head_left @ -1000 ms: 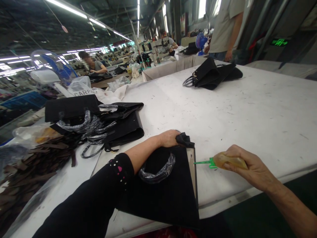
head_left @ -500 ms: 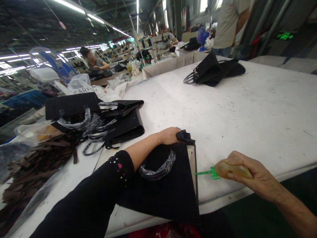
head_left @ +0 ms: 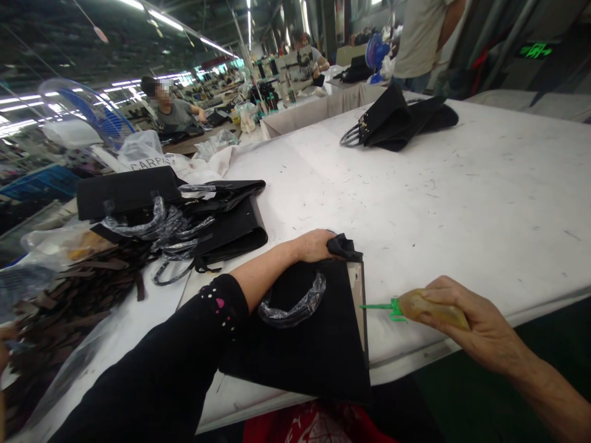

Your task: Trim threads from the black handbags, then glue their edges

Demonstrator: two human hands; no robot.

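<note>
A flat black bag with a plastic-wrapped handle lies at the near edge of the white table. My left hand is closed on a folded black flap at the bag's far corner. My right hand squeezes a small amber glue bottle, whose green nozzle touches the pale strip along the bag's right edge.
A pile of black bags with wrapped handles sits to the left, with brown strips beside it. More black bags lie at the far side. A person stands behind them and others sit at distant tables. A blue fan is far left.
The glue bottle's nozzle slid a little along the bag's right edge, towards me and back. My left hand kept its grip on the flap. The view shifted slightly.
</note>
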